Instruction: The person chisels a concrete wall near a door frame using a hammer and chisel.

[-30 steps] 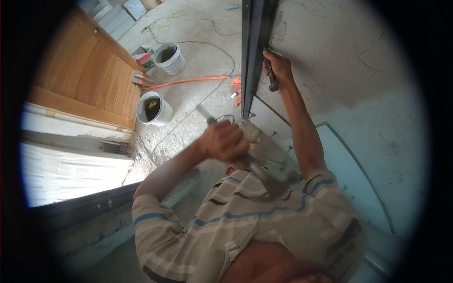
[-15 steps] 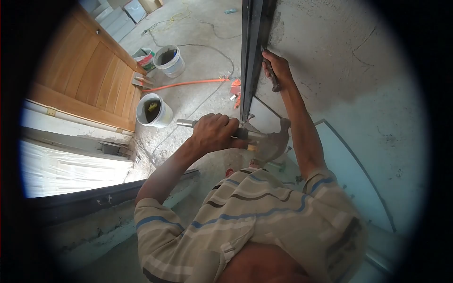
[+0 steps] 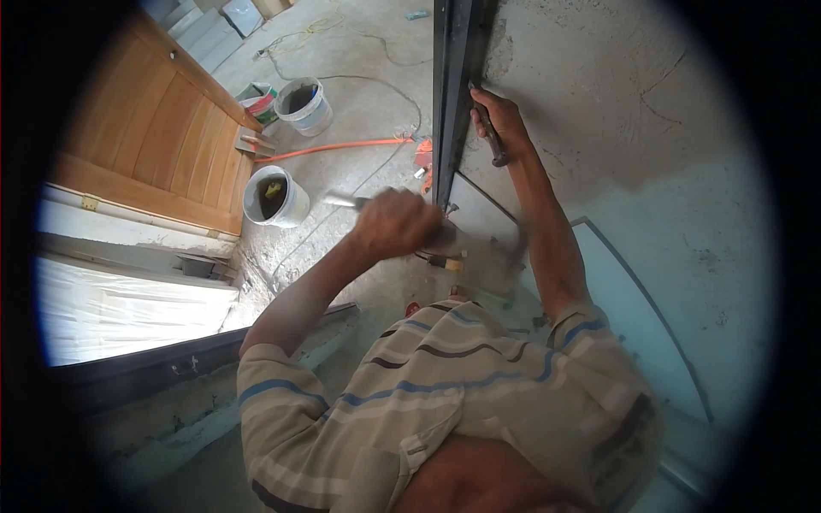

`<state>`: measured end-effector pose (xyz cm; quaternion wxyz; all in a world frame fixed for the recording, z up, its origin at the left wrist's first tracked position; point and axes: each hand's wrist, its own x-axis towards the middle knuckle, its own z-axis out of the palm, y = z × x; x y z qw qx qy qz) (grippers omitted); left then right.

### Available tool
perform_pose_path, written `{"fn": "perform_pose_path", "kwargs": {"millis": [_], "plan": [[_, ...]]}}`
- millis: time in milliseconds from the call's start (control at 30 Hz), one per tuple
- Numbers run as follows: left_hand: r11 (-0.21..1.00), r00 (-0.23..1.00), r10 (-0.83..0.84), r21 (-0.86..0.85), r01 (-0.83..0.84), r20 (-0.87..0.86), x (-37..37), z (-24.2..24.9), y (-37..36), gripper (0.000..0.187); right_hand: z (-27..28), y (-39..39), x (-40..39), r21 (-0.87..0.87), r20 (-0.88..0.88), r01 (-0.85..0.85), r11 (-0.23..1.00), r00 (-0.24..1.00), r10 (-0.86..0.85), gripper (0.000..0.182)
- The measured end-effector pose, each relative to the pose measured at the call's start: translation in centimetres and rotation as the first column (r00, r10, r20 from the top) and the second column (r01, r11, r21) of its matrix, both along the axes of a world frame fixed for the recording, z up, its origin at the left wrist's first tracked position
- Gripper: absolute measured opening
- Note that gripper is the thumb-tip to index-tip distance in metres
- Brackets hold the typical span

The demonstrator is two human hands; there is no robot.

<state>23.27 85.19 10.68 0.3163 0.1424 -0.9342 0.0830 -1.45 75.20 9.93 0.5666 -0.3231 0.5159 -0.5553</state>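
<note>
My left hand (image 3: 398,224) is wrapped round the handle of a claw hammer (image 3: 345,202) in front of my chest. The hammer's head, toward my right forearm, is smeared by motion. Higher up, my right hand (image 3: 501,121) grips a chisel-like tool (image 3: 496,150) with a dark rounded handle. Its far end sits right by the edge of an upright black metal frame (image 3: 453,94), beside the grey plastered wall (image 3: 590,94); the tip is largely hidden by my fingers and the frame.
Beyond the frame, buckets (image 3: 275,198) stand on the dusty floor near a wooden door (image 3: 162,128). An orange hose (image 3: 338,147) and dark cables cross that floor. A trowel (image 3: 254,141) lies by the door's edge. A curved-edged pale panel (image 3: 633,299) is at my right.
My left hand has risen slightly and shifted right with the hammer, now blurred. My right hand keeps its hold on the tool by the frame. The view has shifted a little.
</note>
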Motion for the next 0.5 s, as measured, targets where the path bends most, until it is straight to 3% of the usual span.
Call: {"fn": "perform_pose_path", "kwargs": {"millis": [33,67,133,200,267,333,367,400,500], "plan": [[0.897,0.925,0.290,0.267,-0.352,0.245,-0.5,0.2,-0.1,0.035,-0.3,-0.1,-0.2,-0.003,0.002,0.005,1.000,1.000,-0.005,0.024],[0.891,0.905,0.312,0.244,-0.384,0.289,-0.2,-0.6,-0.4,0.037,-0.7,-0.2,-0.5,-0.015,-0.028,0.005,1.000,1.000,-0.006,0.023],[0.907,0.947,0.243,0.296,-0.298,0.210,-0.4,0.2,1.3,0.038,-0.3,-0.9,-0.3,-0.039,-0.056,-0.002,0.999,0.998,-0.001,0.023],[0.997,1.000,0.018,0.072,-0.017,-0.015,-0.8,1.2,2.5,0.040,-0.3,-0.1,-0.1,-0.048,-0.046,0.023,0.999,0.999,-0.025,0.023],[0.983,0.983,-0.182,-0.026,0.182,-0.002,-0.8,2.1,2.6,0.038,-0.3,-0.2,0.0,-0.021,-0.033,0.043,0.999,0.999,-0.044,0.023],[0.990,0.990,-0.136,-0.028,0.135,-0.032,-0.3,0.3,0.1,0.037,-0.3,-0.5,0.2,-0.008,-0.016,0.067,0.998,0.998,-0.067,0.022],[0.977,0.985,0.154,0.136,-0.164,0.081,-0.4,-0.9,-0.6,0.037,-0.4,-0.5,0.1,-0.034,-0.039,0.074,0.997,0.996,-0.076,0.021],[0.911,0.937,0.300,0.238,-0.338,0.181,-0.4,-0.8,-1.1,0.036,-0.4,-0.3,0.1,-0.057,-0.063,0.079,0.995,0.995,-0.083,0.021],[0.931,0.963,0.201,0.271,-0.244,0.177,0.0,0.7,0.6,0.038,0.0,-0.4,0.0,-0.045,-0.045,0.075,0.996,0.996,-0.077,0.020]]}}
